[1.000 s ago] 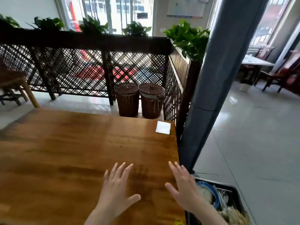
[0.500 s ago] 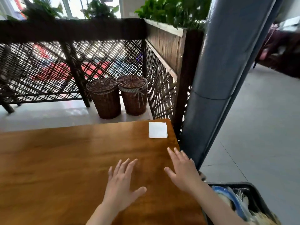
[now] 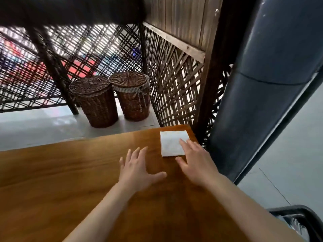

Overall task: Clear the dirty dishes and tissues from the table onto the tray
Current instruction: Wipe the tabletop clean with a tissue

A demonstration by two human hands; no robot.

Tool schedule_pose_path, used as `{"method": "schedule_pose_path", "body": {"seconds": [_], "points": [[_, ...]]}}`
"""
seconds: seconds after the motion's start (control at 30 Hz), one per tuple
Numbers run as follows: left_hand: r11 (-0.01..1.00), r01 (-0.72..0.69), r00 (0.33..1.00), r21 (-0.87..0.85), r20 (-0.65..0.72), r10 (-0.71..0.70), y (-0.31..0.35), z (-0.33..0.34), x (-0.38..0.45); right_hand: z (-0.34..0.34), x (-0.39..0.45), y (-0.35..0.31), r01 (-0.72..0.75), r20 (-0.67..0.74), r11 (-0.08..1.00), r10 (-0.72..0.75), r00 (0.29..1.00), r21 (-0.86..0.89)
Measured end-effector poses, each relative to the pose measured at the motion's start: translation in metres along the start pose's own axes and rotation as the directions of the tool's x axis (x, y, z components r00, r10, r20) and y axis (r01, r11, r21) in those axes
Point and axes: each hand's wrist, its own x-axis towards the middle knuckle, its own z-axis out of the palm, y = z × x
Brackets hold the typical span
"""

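A white folded tissue [image 3: 170, 143] lies flat at the far right corner of the wooden table [image 3: 70, 180]. My right hand [image 3: 195, 158] reaches over that corner with straight fingers, its fingertips on the tissue's right edge. My left hand [image 3: 138, 167] hovers spread and empty over the wood, just left of the tissue. The black tray [image 3: 300, 216] shows only a corner at the bottom right, beside the table; what it holds is blurred.
A dark lattice screen [image 3: 174, 84] and a grey pillar [image 3: 262, 102] stand close against the table's far right corner. Two lidded wicker baskets [image 3: 111, 98] sit on the pale floor beyond the table's far edge.
Both hands have moved forward across the table toward the far right corner. My right hand's fingertips now lie on the tissue. The view has closed in, and most of the tray has left the frame.
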Motion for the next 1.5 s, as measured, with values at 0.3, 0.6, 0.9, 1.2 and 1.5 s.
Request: {"method": "schedule_pose_path", "body": {"seconds": [0.3,0.6,0.9,1.2,1.5], "points": [[1.000,-0.016,0.997,0.008,0.072,0.015,-0.009,0.029,0.072,0.019,0.053,-0.002,0.010,-0.031,1.000,-0.011,0.999,-0.025],[0.990,-0.118,0.989,-0.078,0.075,0.124,-0.003,0.040,0.101,0.020,0.075,-0.012,0.026,-0.069,0.998,-0.030,0.997,-0.048],[0.985,-0.105,0.981,-0.137,0.148,0.125,0.005,0.032,0.116,0.023,0.076,-0.009,0.074,-0.148,0.996,-0.079,0.986,-0.044],[0.981,-0.129,0.976,-0.147,0.153,0.152,0.012,0.028,0.121,0.020,0.068,-0.009,0.108,-0.163,0.991,-0.095,0.982,0.075],[0.984,-0.100,0.988,-0.151,0.100,0.115,0.012,0.038,0.119,0.002,0.063,-0.008,0.138,-0.237,0.986,-0.114,0.965,0.089]]}}
